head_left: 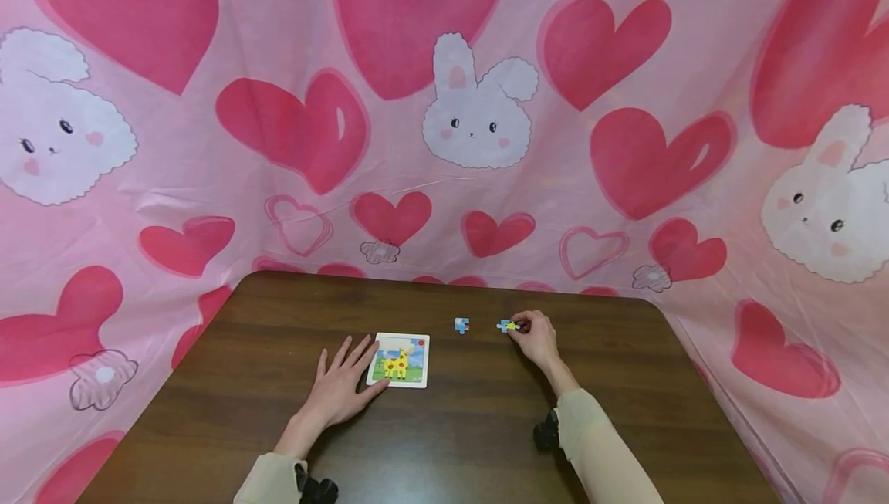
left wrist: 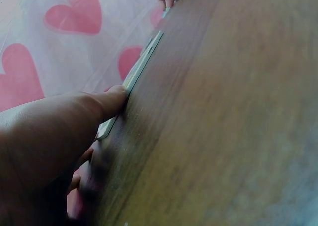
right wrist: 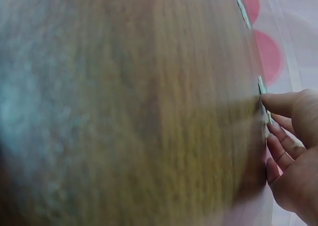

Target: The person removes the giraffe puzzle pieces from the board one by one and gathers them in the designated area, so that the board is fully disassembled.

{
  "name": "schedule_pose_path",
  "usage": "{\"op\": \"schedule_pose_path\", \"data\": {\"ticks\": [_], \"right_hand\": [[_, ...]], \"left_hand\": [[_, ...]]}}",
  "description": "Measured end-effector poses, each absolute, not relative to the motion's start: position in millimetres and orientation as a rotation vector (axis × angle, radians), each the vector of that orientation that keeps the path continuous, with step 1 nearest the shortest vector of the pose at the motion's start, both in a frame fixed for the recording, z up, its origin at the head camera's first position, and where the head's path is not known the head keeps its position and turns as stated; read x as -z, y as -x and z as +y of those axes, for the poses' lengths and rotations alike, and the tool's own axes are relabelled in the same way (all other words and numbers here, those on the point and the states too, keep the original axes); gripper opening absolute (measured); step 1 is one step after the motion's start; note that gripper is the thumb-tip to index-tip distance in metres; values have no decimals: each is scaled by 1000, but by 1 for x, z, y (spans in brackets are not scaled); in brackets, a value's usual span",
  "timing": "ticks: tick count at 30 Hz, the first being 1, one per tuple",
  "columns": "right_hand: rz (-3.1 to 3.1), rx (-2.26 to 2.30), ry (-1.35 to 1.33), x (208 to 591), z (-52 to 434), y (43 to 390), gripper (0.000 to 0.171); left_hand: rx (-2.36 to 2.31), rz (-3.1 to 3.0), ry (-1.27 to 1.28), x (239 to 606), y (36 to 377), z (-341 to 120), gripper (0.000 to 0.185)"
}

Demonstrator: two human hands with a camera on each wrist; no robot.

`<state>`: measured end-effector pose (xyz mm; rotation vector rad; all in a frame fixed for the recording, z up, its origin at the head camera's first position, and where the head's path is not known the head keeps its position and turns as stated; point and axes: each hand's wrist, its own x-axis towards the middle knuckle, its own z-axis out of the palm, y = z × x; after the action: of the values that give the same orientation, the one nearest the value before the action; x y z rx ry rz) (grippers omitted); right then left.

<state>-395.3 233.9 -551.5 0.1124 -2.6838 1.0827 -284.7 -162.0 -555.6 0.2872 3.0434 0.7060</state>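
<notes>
Lying between hands (head_left: 535, 336): puzzle piece (head_left: 461, 325)

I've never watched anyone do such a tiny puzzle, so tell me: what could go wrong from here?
The small blue and yellow puzzle piece is only pinched at its edge by the right hand, so it might slip. The white giraffe puzzle board is steadied just by the flat left hand at one side and could slide on the smooth brown wooden table. The other loose blue piece lies close and may get knocked.
</notes>
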Motion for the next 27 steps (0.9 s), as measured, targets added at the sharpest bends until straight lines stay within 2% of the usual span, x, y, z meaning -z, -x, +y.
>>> {"op": "schedule_pose_path", "data": {"ticks": [11, 27], "right_hand": [[-2595, -1121, -135, 549, 231, 392, 27], [-2581, -1285, -274, 539, 194, 382, 30]], "left_hand": [[-706, 3040, -285, 555, 285, -162, 88], [-715, 3043, -292, 555, 285, -162, 87]]}}
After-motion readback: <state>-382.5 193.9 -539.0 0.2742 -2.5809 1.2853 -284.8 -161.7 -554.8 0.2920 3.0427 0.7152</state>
